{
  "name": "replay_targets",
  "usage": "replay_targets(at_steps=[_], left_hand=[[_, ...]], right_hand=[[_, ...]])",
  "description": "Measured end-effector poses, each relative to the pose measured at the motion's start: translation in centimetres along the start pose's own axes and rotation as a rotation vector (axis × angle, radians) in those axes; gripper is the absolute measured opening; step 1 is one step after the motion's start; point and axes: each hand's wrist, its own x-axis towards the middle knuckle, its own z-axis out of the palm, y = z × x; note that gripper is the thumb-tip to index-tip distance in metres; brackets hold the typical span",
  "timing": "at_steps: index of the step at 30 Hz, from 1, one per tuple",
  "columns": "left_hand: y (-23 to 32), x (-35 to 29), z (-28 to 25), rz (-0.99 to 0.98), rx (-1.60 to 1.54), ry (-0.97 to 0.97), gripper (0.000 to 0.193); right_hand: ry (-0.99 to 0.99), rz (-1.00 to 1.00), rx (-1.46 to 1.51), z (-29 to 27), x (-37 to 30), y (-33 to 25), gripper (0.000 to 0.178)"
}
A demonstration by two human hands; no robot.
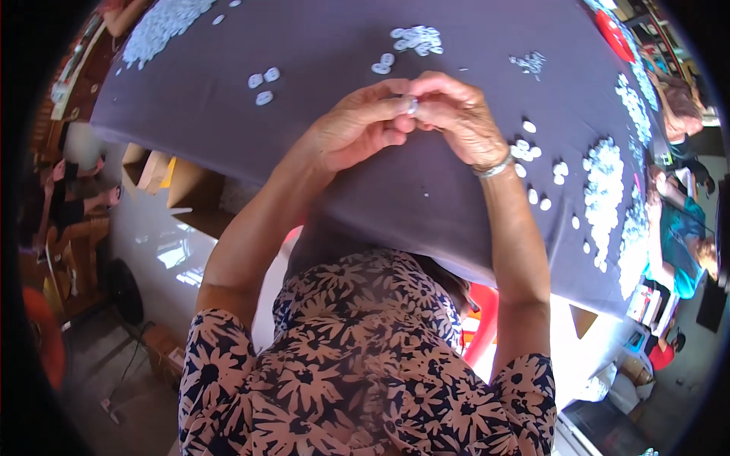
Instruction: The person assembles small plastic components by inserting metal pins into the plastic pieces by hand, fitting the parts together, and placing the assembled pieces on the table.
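Above the dark cloth-covered table [380,197], my left hand [359,125] and my right hand [460,118] meet fingertip to fingertip. Pinched between them is a small whitish piece [412,105], mostly covered by the fingers, so its exact kind cannot be made out. A metal band circles my right wrist. Just beyond my fingers lie a cluster of pale oval pieces [420,39] and a couple more ovals [383,64]. A heap of tiny slim parts [530,64] sits farther right. Three ovals [264,85] rest to the left of my hands.
A large pile of white pieces [163,32] covers the far left. Long piles [603,197] line the right side, with loose ovals [525,150] near my right wrist. A red dish [614,36] stands far right. Other people [679,239] sit along the right edge; cardboard boxes [199,190] stand lower left.
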Motion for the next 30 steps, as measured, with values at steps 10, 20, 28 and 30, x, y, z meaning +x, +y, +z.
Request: replay_targets(at_steps=[10,20,28,30], left_hand=[[1.2,-0.5,1.2,0.069,0.288,0.207,0.021],[0.9,-0.5,1.8,0.371,0.803,0.298,0.029],[1.4,-1.1,1.4,0.339,0.936,0.265,0.029],[1.4,-0.9,1.4,0.344,0.927,0.264,0.029]], right_hand=[[0.100,-0.099,-0.004,1.2,0.2,-0.3,0.003],[0.182,-0.061,-0.070,1.0,0.1,0.0,0.010],[0.079,0.005,-0.087,1.4,0.1,-0.1,0.008],[0.071,0.008,-0.095,1.0,0.1,-0.3,0.008]])
